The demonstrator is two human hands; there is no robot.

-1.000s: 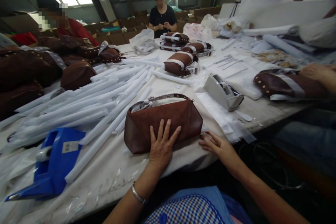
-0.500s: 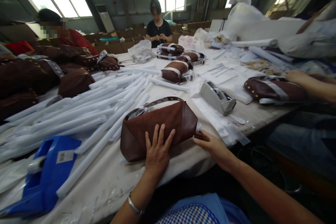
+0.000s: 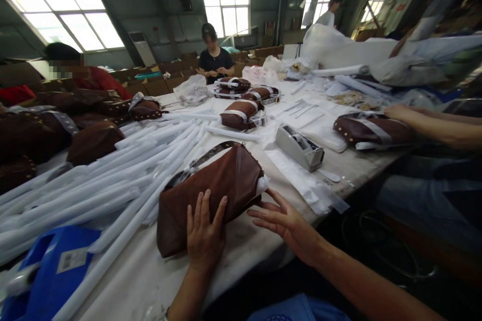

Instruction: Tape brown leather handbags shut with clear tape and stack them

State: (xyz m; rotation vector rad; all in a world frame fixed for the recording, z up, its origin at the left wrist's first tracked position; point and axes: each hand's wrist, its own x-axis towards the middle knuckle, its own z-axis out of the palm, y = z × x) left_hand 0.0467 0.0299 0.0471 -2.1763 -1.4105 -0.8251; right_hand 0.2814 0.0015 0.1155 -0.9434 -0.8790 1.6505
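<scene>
A brown leather handbag (image 3: 241,175) lies on its side on the covered table in front of me, tilted up toward the right. Its studded strap (image 3: 213,151) arches along the far edge, partly wrapped in pale material. White stuffing or wrap (image 3: 262,184) pokes out at the bag's right end. My left hand (image 3: 206,230) rests flat on the bag's near face with its fingers spread. Beside the right end, my right hand (image 3: 280,223) has its fingers stretched apart and holds nothing; whether a fingertip touches the bag I cannot tell.
Long white wrapped rolls (image 3: 113,180) cover the table's left, beside a blue tape dispenser (image 3: 48,266). A grey tape dispenser (image 3: 299,148) stands to the right, near flat plastic bags (image 3: 301,180). More wrapped handbags (image 3: 239,114) lie farther back. A co-worker's arm (image 3: 433,123) touches another handbag (image 3: 371,130).
The handbag's right end has turned upward and away, showing more of the white stuffing. My right hand has opened out beside it. The camera view has tilted up.
</scene>
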